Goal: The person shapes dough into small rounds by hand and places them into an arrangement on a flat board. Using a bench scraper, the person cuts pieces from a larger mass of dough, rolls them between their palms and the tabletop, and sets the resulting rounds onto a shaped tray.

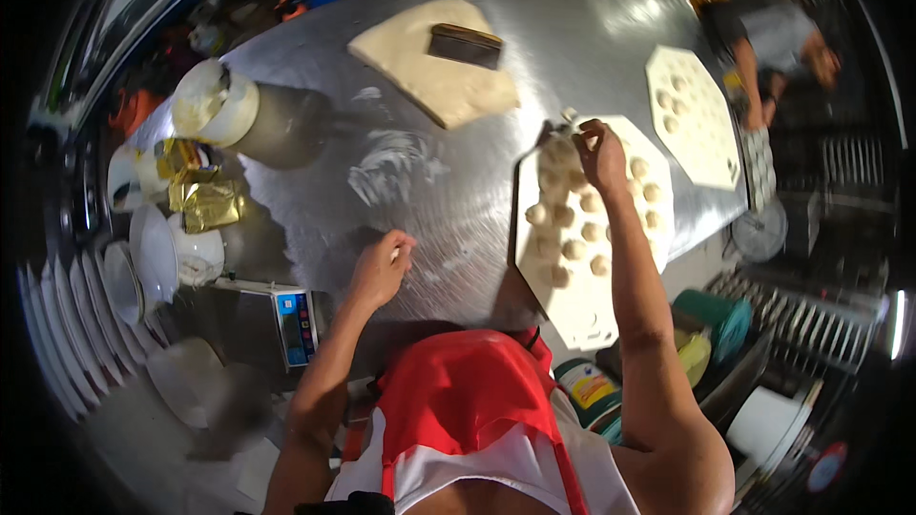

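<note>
My right hand [603, 160] is over the far end of a cream board [590, 313] with cut corners. Its fingers are pinched, and what they hold, if anything, cannot be made out. Rows of pale dough balls [573, 250] sit on that board below and beside my wrist. My left hand [380, 272] is curled just above the steel table [458, 191], left of the board. A speck of something pale shows at its fingertips, too small to name. Farther away lies a large flat sheet of dough [420, 38] with a dark rectangular scraper [466, 46] on it.
A second board [701, 148] with dough balls stands at the right, near another person [778, 48]. On the left are a white bucket [215, 105], gold-wrapped blocks [210, 205], white bowls [153, 248] and a scale [295, 324]. Flour smears [396, 167] mark the table.
</note>
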Available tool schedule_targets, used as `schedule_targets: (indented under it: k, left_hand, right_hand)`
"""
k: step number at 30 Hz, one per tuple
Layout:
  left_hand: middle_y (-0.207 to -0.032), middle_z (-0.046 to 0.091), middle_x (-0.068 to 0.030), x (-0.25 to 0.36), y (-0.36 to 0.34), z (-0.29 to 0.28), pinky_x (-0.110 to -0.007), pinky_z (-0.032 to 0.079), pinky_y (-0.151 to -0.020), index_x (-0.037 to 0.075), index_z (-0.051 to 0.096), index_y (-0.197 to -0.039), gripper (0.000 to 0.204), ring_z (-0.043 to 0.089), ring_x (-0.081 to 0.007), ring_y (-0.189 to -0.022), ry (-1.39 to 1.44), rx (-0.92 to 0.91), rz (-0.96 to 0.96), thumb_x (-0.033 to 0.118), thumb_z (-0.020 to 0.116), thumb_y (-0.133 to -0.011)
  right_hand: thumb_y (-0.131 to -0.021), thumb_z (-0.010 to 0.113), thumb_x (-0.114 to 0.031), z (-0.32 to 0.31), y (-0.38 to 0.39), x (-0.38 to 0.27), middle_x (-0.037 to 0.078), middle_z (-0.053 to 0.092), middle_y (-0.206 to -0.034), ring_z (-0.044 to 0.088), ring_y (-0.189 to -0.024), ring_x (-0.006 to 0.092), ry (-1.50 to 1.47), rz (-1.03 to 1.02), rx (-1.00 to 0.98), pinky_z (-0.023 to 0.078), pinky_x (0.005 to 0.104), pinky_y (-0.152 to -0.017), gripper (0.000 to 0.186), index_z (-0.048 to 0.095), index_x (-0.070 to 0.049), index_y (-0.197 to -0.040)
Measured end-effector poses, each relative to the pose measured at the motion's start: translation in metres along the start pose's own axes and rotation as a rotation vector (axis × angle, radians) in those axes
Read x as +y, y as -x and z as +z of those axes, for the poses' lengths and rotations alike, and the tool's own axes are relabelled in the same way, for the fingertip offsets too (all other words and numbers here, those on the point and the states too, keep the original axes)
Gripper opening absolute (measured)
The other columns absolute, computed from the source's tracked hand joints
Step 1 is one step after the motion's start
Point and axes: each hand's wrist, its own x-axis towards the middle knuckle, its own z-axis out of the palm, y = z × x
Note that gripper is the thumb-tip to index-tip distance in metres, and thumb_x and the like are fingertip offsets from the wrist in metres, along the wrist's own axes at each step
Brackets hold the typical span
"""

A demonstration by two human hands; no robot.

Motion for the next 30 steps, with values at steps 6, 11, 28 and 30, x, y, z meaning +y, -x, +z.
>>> schedule_targets:
  k: [6,11,28,30]
  left_hand:
    - [-0.097,0.071,-0.0086,-0.001,-0.067,-0.025,-0.034,0.057,-0.079,0.002,0.066,-0.122,0.019,0.070,-0.0173,-0.084,0.175,0.207,0.267,0.017,0.059,-0.113]
    - [-0.103,0.072,-0.0080,0.009,-0.118,0.013,-0.034,0.059,-0.079,0.000,0.067,-0.126,0.028,0.072,-0.0177,-0.095,0.847,0.033,-0.065,0.025,0.061,-0.114]
    - [-0.105,0.078,-0.0209,0.081,-0.238,0.026,-0.047,0.058,-0.085,0.004,0.073,-0.113,0.049,0.076,-0.0377,-0.096,0.044,0.522,-0.146,0.045,0.082,-0.089]
    - [-0.104,0.078,-0.0212,0.069,-0.233,0.033,-0.047,0.058,-0.084,0.003,0.073,-0.111,0.046,0.076,-0.0382,-0.096,0.074,0.551,-0.096,0.043,0.081,-0.091]
  right_hand:
    - [-0.096,0.076,-0.018,0.038,-0.072,0.002,0.021,0.074,-0.101,0.072,-0.096,0.0406,0.239,0.044,-0.198,0.056,0.0475,-0.085,0.024,0.065,-0.002,-0.109]
    - [-0.097,0.071,-0.001,0.063,-0.019,-0.112,0.012,0.072,-0.094,0.067,-0.085,0.0223,-0.542,0.016,-0.337,0.054,0.0369,-0.078,0.007,0.069,-0.002,-0.104]
    - [-0.091,0.081,-0.031,0.092,-0.220,-0.182,0.024,0.070,-0.132,0.066,-0.124,0.0448,0.262,-0.415,-0.385,0.053,0.0527,-0.106,0.053,0.066,-0.010,-0.137]
    - [-0.093,0.081,-0.029,0.090,-0.214,-0.174,0.024,0.072,-0.123,0.069,-0.114,0.0451,0.206,-0.477,-0.447,0.054,0.0523,-0.099,0.049,0.067,-0.009,-0.135]
